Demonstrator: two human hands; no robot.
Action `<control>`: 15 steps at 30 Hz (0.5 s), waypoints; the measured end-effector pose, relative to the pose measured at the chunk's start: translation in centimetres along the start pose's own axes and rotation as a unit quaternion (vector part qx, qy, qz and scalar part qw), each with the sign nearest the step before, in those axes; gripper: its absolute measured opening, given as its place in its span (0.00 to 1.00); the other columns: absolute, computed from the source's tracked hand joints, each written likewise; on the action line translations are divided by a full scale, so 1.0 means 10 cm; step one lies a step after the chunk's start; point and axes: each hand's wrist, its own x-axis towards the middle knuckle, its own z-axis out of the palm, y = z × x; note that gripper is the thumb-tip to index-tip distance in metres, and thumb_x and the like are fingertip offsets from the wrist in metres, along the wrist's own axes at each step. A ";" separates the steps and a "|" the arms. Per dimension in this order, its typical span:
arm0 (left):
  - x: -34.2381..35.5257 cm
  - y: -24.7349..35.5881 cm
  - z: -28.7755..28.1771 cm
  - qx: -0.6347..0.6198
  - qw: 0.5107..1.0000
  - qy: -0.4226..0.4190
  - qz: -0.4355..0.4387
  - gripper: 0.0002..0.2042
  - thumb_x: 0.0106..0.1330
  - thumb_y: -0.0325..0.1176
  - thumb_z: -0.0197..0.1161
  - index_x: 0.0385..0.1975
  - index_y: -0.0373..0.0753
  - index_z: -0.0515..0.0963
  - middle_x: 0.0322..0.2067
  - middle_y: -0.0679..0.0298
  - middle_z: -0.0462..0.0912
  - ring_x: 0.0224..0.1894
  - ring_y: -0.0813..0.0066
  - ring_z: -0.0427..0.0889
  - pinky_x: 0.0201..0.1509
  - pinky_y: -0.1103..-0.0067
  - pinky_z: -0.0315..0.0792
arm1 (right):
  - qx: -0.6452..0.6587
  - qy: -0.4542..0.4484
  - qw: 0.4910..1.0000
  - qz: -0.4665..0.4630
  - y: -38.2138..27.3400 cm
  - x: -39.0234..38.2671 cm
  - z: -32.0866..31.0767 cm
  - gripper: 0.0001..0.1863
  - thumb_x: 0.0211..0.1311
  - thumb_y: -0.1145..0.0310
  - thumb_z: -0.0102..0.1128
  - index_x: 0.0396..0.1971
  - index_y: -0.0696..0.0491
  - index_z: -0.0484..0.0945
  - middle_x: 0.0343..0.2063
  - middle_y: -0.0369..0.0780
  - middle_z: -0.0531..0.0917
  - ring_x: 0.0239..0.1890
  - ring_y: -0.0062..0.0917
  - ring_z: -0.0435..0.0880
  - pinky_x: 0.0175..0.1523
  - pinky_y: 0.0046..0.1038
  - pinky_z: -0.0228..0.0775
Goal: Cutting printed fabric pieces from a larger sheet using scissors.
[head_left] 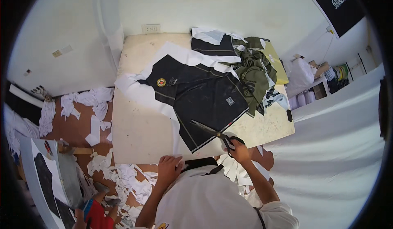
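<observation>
Dark navy printed garment pieces (204, 94) with stitched lines and a round emblem lie on a white sheet (129, 87) on the cream table (135, 134). My right hand (237, 149) holds black-handled scissors (206, 130) by the handles, their long blades lying over the lower part of the navy fabric. My left hand (171, 163) is at the table's front edge, fingers curled on the white sheet's lower strip, left of the navy piece. Olive printed pieces (254, 77) and more navy pieces (211, 46) are heaped at the back right of the table.
White scraps (123, 177) litter the brown floor, a grey board (61, 175) with dark shapes stands at lower left, and a person in red (98, 212) is beside it. A white curtain (331, 155) hangs at right; a shelf with wrapped rolls (303, 81) stands behind it.
</observation>
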 end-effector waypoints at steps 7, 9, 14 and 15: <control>0.81 -0.53 -0.17 -0.020 0.986 0.155 -0.062 0.21 0.65 0.30 0.62 0.59 0.43 0.75 0.53 0.54 0.78 0.58 0.52 0.74 0.61 0.62 0.68 | 0.067 0.076 0.995 -0.022 0.04 0.28 0.27 0.22 0.53 0.69 0.69 0.47 0.56 0.73 0.36 0.51 0.83 0.41 0.52 0.82 0.43 0.44 0.75; 1.18 -0.78 -0.25 0.035 0.983 0.169 -0.057 0.24 0.66 0.33 0.61 0.63 0.44 0.71 0.62 0.54 0.71 0.66 0.52 0.67 0.68 0.59 0.60 | 0.046 0.057 0.997 -0.007 0.08 0.53 0.35 0.21 0.53 0.72 0.65 0.47 0.56 0.73 0.35 0.52 0.83 0.41 0.53 0.82 0.42 0.45 0.74; 1.53 -1.30 -0.36 0.128 0.978 0.139 -0.085 0.25 0.69 0.38 0.58 0.66 0.45 0.67 0.69 0.54 0.63 0.73 0.53 0.57 0.75 0.55 0.49 | 0.058 0.047 0.997 0.036 0.33 0.61 0.12 0.22 0.55 0.61 0.71 0.45 0.56 0.73 0.33 0.51 0.81 0.38 0.52 0.81 0.42 0.45 0.72; 1.51 -1.36 -0.36 0.144 0.978 0.130 -0.081 0.25 0.70 0.39 0.57 0.67 0.46 0.66 0.70 0.54 0.61 0.73 0.52 0.56 0.75 0.54 0.48 | 0.065 0.044 0.995 0.058 0.41 0.50 -0.02 0.22 0.56 0.60 0.71 0.43 0.56 0.74 0.32 0.50 0.82 0.37 0.50 0.81 0.42 0.44 0.72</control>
